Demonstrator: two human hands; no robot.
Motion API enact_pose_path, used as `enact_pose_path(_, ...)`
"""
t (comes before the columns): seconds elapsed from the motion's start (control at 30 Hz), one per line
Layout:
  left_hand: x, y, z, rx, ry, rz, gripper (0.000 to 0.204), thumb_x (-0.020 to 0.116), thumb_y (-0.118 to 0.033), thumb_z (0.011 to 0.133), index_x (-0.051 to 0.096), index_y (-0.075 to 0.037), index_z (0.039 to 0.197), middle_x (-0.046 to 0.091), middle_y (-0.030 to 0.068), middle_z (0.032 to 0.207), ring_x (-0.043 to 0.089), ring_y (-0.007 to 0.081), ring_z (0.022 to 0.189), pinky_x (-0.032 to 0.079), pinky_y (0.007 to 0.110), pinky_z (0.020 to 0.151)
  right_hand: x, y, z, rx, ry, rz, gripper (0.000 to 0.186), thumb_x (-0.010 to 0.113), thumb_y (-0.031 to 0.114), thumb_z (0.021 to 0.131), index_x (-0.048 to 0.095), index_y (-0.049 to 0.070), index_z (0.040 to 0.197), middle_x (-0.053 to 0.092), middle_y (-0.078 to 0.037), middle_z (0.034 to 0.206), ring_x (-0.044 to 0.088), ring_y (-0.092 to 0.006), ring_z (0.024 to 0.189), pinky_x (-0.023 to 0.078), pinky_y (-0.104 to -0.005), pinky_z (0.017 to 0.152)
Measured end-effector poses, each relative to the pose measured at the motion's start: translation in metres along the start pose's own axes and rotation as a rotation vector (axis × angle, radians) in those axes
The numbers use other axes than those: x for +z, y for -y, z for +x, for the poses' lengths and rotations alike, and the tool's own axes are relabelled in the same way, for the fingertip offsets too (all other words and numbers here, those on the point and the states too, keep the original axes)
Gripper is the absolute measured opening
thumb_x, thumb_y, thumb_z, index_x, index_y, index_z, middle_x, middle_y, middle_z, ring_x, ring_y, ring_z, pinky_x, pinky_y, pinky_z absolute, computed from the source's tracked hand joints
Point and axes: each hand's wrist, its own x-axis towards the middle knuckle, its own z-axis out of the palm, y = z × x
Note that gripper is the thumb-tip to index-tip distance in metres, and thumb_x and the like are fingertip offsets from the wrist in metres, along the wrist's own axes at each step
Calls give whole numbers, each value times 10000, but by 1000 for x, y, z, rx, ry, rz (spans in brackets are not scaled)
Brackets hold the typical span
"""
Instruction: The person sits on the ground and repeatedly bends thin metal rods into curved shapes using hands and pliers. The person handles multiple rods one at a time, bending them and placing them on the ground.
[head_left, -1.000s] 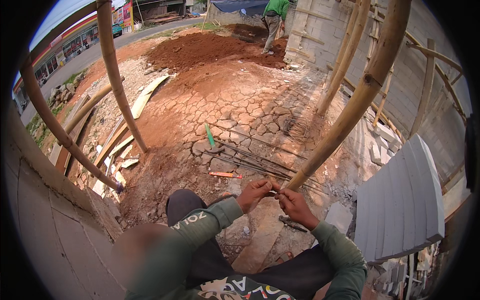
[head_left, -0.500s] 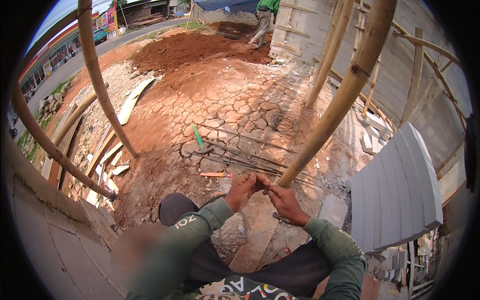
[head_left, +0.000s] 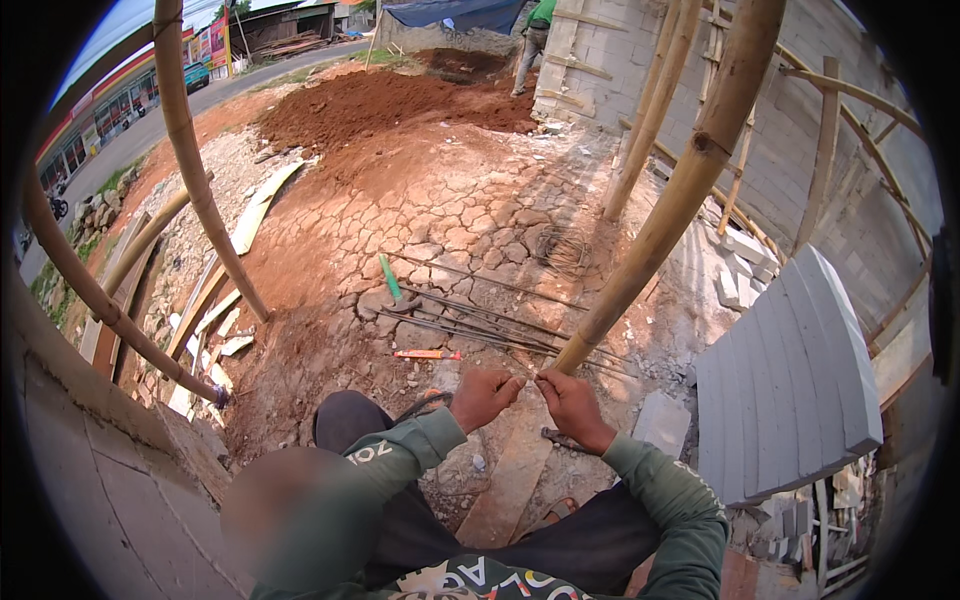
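- Head view: the left hand (head_left: 484,400) and the right hand (head_left: 574,410) are held up in front of the body, almost fingertip to fingertip, presumably so that fine two-handed work can be watched from above.
- Fingers of both hands are found curled and pressed against the thumbs. Something small may be pinched between them; its presence and kind cannot be told at this size.
- Both hands are seen in line with the foot of a thick bamboo pole (head_left: 640,265); contact cannot be confirmed. The pole is set at a slant and is judged to serve as a prop, though its top is out of view.
- A dark plier-like tool (head_left: 563,439) is laid on the ground (head_left: 470,220) just beside the right hand's wrist, a placing judged suitable for quick pick-up.
- Thin dark rods (head_left: 465,325) are laid roughly side by side beyond the hands, likely to be kept together and within reach.
- A green-handled hammer (head_left: 391,278) is rested with its head by the rods; a slim orange tool (head_left: 427,354) is left nearer the left hand.
- Wire (head_left: 565,250) is kept coiled farther off, probably against tangling.
- Grey blocks (head_left: 780,380) are stacked face to face at the right, apparently to save room.
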Motion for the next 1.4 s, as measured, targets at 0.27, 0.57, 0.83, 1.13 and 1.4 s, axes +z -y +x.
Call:
enact_pose_path(0.27, 9, 2, 7, 612, -405, 193, 151, 596, -152, 901, 596, -18, 973, 631, 159, 817, 616, 354, 757, 492, 422, 696, 12, -4, -10, -279, 78, -380, 132, 640, 230, 841, 579, 114, 848, 568, -67, 667, 613, -284, 598, 466, -407, 506)
enact_pose_path(0.57, -7, 25, 14, 375, 57, -45, 222, 552, -218, 955, 639, -15, 982, 665, 150, 877, 636, 271, 809, 493, 359, 729, -10, 7, -2, -480, 71, -508, 163, 637, 189, 796, 579, 102, 922, 551, -27, 750, 604, -206, 687, 472, -338, 573)
enact_pose_path(0.83, -2, 21, 6, 403, 6, 57, 192, 556, -208, 941, 641, -36, 932, 661, 107, 845, 649, 263, 778, 503, 375, 692, -16, 5, 1, -677, -6, -520, 103, 628, 174, 792, 613, 110, 870, 533, -9, 710, 587, -176, 643, 459, -336, 569)
enact_pose_path(1.13, 7, 7, -5, 701, -372, 685, 81, 614, -188, 837, 583, -171, 910, 537, 18, 744, 600, 245, 559, 461, 380, 459, -26, -11, 9, 316, 457, 343, 201, 666, 235, 870, 637, 38, 841, 622, -79, 667, 602, -171, 590, 461, -304, 540)
enact_pose_path(1.4, 10, 17, 10, 669, -341, 256, 126, 594, -220, 905, 609, -95, 914, 610, 101, 773, 613, 337, 645, 489, 428, 575, -30, -5, 2, -297, 175, -239, 157, 699, 234, 822, 663, 111, 912, 569, -17, 713, 568, -162, 599, 442, -307, 519)
